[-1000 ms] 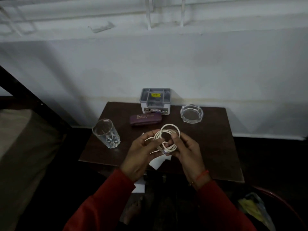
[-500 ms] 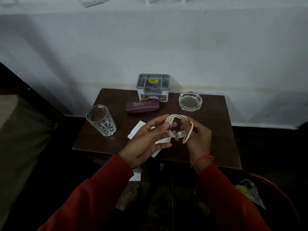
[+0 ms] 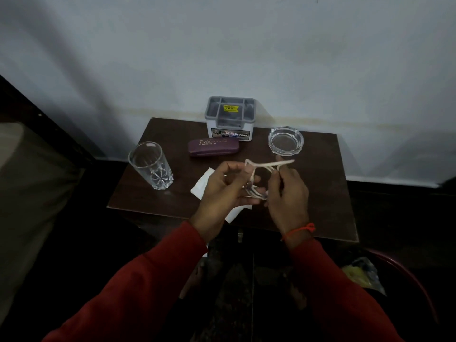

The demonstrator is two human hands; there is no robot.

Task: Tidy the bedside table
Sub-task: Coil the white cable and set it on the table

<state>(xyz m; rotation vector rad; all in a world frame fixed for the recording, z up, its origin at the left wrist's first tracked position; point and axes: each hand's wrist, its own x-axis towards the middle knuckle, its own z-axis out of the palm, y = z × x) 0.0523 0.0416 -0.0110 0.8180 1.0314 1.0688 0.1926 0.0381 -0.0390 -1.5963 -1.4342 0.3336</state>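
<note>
Above the middle of the dark wooden bedside table [image 3: 325,193], both hands hold a coiled white cable [image 3: 269,165]. My left hand [image 3: 222,191] pinches the left side of the coil, with loops hanging below the fingers. My right hand [image 3: 287,193] grips the right side, and a straight stretch of cable runs between the two hands. White paper [image 3: 201,186] lies on the table under my left hand, partly hidden. A grey and white organiser box [image 3: 230,119] stands at the back against the wall.
A clear drinking glass [image 3: 151,165] stands near the table's left edge. A purple spectacle case [image 3: 213,147] lies in front of the box, and a glass ashtray [image 3: 285,143] sits at the back right. A red bin [image 3: 407,275] with rubbish is at lower right.
The round coil has been pulled flatter, with one strand now stretched straight between the hands. The hands have shifted slightly and the camera has tilted down.
</note>
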